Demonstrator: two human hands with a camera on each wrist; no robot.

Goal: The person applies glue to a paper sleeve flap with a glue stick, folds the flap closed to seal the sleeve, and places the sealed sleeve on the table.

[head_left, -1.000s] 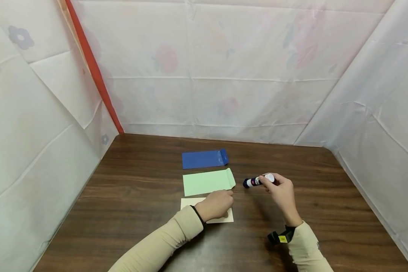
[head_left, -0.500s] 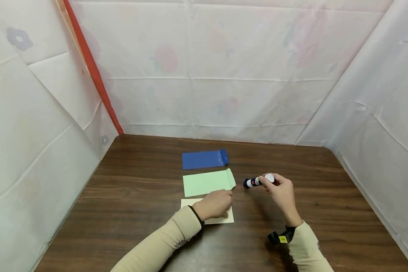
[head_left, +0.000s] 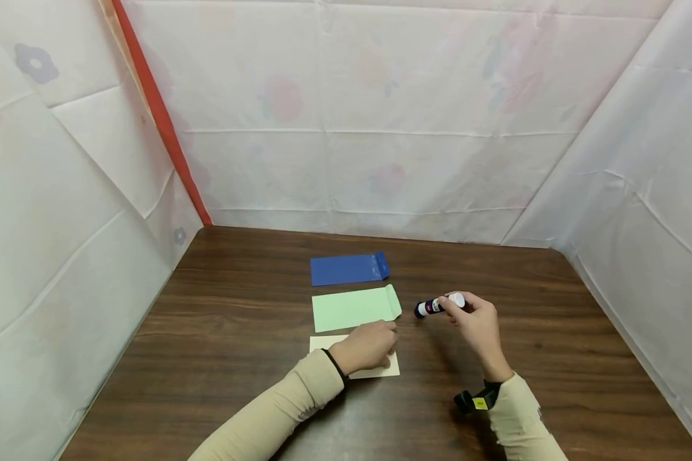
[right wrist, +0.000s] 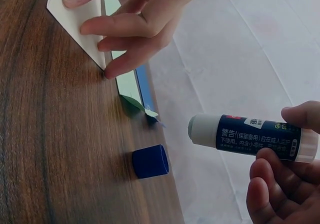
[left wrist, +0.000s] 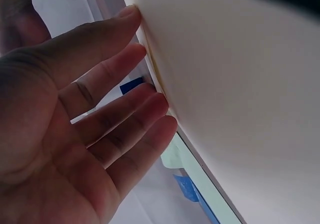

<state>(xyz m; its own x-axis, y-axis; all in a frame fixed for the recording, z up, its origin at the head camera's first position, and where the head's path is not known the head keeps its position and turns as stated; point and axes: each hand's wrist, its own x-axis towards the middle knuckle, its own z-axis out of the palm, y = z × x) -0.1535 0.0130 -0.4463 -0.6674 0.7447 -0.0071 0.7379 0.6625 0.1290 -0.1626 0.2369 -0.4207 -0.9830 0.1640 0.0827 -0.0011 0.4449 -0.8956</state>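
My left hand (head_left: 366, 349) rests on a cream envelope (head_left: 387, 369) lying nearest me. In the right wrist view its fingers (right wrist: 122, 25) lie loosely spread, with tips touching the paper near one end. My right hand (head_left: 480, 326) grips an uncapped glue stick (right wrist: 255, 136) between thumb and fingers, raised over the table to the right of the envelopes. The stick's pale end points left. Its dark blue cap (right wrist: 151, 161) sits apart on the wood. In the left wrist view the cream paper (left wrist: 240, 84) fills the right side. My left hand covers much of that envelope's middle.
Beyond the cream envelope lie a light green envelope (head_left: 352, 310) and a blue envelope (head_left: 346, 269), both with flaps unfolded to the right. The brown wooden table (head_left: 225, 339) is bordered by white patterned sheets (head_left: 427, 83) at the back and sides.
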